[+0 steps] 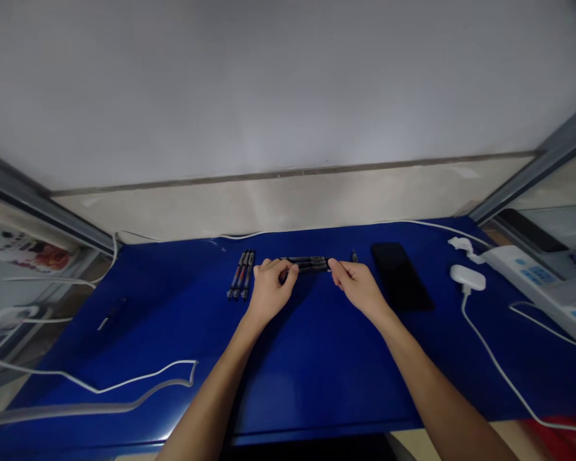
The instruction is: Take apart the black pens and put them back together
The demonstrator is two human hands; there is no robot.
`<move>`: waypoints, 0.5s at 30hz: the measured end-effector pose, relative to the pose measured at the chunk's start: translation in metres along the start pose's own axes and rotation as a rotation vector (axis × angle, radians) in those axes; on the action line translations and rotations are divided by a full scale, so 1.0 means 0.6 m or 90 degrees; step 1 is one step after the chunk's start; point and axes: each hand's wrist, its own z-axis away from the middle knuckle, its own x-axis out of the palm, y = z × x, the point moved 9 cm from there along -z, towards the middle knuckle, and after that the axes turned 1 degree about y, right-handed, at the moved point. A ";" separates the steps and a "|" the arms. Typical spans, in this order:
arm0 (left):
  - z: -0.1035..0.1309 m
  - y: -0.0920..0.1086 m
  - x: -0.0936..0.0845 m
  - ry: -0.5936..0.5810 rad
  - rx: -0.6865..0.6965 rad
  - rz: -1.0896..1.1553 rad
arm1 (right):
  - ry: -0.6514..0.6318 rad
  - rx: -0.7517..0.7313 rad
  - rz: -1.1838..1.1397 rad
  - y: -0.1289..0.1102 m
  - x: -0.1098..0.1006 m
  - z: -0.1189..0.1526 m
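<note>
A small row of black pens lies sideways on the blue desk, stacked one behind the other between my hands. My left hand is closed around their left ends, thumb and fingers curled together. At the right ends, the fingers of my right hand are pinched against the tips, which they partly hide. Left of my left hand, three more pens lie side by side, pointing away from me, with dark and reddish barrels. Part of another pen shows just behind my right hand.
A black phone lies right of my right hand. Farther right are a white charger with its cable and a white power strip. White cables cross the desk's left side, near a small dark object. A wall stands behind.
</note>
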 end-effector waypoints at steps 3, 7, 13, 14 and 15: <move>0.000 -0.003 0.000 -0.003 -0.007 0.010 | 0.005 -0.005 0.003 -0.002 -0.001 -0.001; -0.001 -0.006 0.000 -0.004 -0.010 0.013 | 0.012 -0.014 -0.034 0.005 -0.003 -0.007; -0.001 -0.009 -0.003 0.008 -0.010 0.011 | 0.017 -0.027 -0.055 0.003 -0.009 -0.006; -0.001 -0.008 -0.002 0.007 -0.009 0.011 | 0.016 -0.024 -0.042 0.002 -0.009 -0.004; -0.001 -0.007 -0.002 0.006 -0.008 0.011 | 0.016 -0.019 -0.026 0.001 -0.008 -0.003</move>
